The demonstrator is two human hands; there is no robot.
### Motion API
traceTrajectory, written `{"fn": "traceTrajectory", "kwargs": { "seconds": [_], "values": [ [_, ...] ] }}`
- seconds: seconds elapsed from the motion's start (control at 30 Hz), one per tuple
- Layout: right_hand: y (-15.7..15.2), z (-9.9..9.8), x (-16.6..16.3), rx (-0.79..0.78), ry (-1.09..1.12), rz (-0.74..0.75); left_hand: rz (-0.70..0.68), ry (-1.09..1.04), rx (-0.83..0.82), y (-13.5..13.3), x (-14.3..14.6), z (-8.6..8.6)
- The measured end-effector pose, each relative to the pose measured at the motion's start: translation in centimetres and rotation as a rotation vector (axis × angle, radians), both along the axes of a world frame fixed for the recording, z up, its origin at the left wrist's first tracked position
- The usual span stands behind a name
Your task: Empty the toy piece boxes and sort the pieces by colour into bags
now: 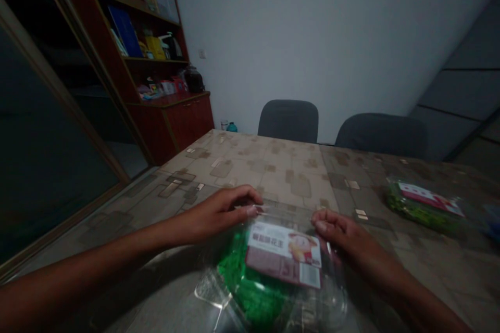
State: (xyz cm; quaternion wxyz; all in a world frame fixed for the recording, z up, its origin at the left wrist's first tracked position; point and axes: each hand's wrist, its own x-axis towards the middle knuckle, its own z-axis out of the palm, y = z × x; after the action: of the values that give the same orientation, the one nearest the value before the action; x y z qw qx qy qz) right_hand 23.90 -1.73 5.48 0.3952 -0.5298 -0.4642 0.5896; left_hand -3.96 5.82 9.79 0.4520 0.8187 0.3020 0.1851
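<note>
A clear plastic clamshell box [273, 281] with green contents and a pink-and-white label lies on the table right in front of me. My left hand [222, 213] curls over the box's far left edge, fingertips pinching the rim. On the far right edge, my right hand [339, 231] grips the box with bent fingers. Both forearms reach in from the bottom of the view.
The table [273, 171] has a patterned brown cover. A second labelled box of greens [425, 205] lies at the right. Two grey chairs [289, 120] stand behind the table. A red-brown shelf cabinet [156, 62] fills the back left corner; a dark glass panel runs along the left.
</note>
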Motion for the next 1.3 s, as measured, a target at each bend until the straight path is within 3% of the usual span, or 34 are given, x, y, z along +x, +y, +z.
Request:
{"fn": "traceTrajectory", "kwargs": {
  "seconds": [0.13, 0.23, 0.3, 0.43, 0.53, 0.7, 0.9, 1.1, 1.3],
  "values": [
    [0.5, 0.1, 2.4, 0.05, -0.014, -0.271, 0.239, 0.043, 0.176, 0.2, -2.6, -1.4],
    [0.6, 0.5, 3.8, 0.247, -0.19, -0.37, 0.25, 0.205, 0.292, -0.4, -4.1, -2.5],
    [0.6, 0.5, 4.1, 0.404, -0.339, -0.416, 0.214, 0.269, 0.231, -0.9, -4.6, -3.5],
    [0.6, -0.6, 3.6, 0.593, -0.664, -0.361, 0.193, 0.336, 0.029, -1.5, -4.8, -5.8],
    [0.7, -2.0, 2.8, 0.701, -0.804, -0.26, 0.21, 0.331, 0.021, -1.2, -4.7, -6.7],
    [1.1, -3.7, 2.6, 0.826, -0.886, -0.195, 0.282, 0.306, 0.124, 0.6, -5.0, -5.2],
    [1.3, -4.9, 3.3, 0.888, -0.937, -0.151, 0.534, 0.37, 0.309, 4.5, -7.3, -3.1],
    [1.2, -5.0, 1.6, 0.933, -0.882, -0.054, 0.839, 0.512, 0.528, 8.3, -9.6, -2.3],
    [1.1, -4.5, -1.1, 0.966, -0.839, 0.083, 0.956, 0.681, 0.664, 10.4, -9.4, -2.3]
  ]
}}
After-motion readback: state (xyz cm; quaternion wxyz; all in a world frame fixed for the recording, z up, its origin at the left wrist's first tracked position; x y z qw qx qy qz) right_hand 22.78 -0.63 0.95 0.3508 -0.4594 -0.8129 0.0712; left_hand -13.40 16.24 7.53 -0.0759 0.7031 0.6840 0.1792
